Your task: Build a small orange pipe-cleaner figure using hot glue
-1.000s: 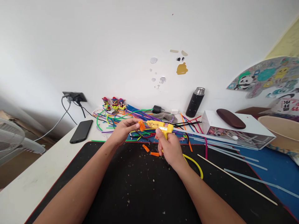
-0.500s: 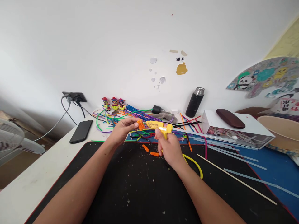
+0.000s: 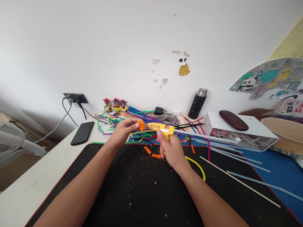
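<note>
Between the thumb and fingers of my left hand (image 3: 124,131) is a small fuzzy orange piece (image 3: 141,125), which looks like bent pipe cleaner. My right hand (image 3: 171,148) is wrapped around the handle of a yellow hot glue gun (image 3: 157,127). The gun's nozzle points left and lies right beside the orange piece; whether they touch I cannot tell. Below, on the black mat (image 3: 142,192), lie two more orange pieces, one on the left (image 3: 147,150) and one on the right (image 3: 156,156).
Pipe cleaners (image 3: 144,117) of many colours are heaped at the back. A phone (image 3: 82,133) lies left. Right are a black thermos (image 3: 198,103), a white box (image 3: 248,132) with a brown case (image 3: 233,120) on top, clear glue sticks (image 3: 248,160) and a wooden stick (image 3: 239,181).
The orange piece in my left hand has tilted and shifted very slightly left. My right hand and the glue gun have hardly moved.
</note>
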### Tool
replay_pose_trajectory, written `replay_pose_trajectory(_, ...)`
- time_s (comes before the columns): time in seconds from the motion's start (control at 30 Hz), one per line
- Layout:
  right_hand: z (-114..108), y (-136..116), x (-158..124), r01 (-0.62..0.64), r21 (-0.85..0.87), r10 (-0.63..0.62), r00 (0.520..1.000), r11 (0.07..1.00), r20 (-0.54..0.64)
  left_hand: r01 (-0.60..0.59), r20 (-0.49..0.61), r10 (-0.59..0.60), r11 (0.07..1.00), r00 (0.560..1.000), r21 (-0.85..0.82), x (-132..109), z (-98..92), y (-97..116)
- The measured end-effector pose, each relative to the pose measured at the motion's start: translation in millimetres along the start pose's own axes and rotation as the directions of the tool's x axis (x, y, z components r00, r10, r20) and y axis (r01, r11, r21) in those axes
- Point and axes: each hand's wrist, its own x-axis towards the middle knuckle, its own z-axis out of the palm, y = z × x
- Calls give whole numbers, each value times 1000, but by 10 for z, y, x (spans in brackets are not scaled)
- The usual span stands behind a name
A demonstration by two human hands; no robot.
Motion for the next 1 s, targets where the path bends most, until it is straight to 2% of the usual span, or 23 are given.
replay_pose_trajectory(1.0,7,-12,-13,-7,-14,7,1000,1000,10,-35,-69,32,999,997,-33,32,-50,-38)
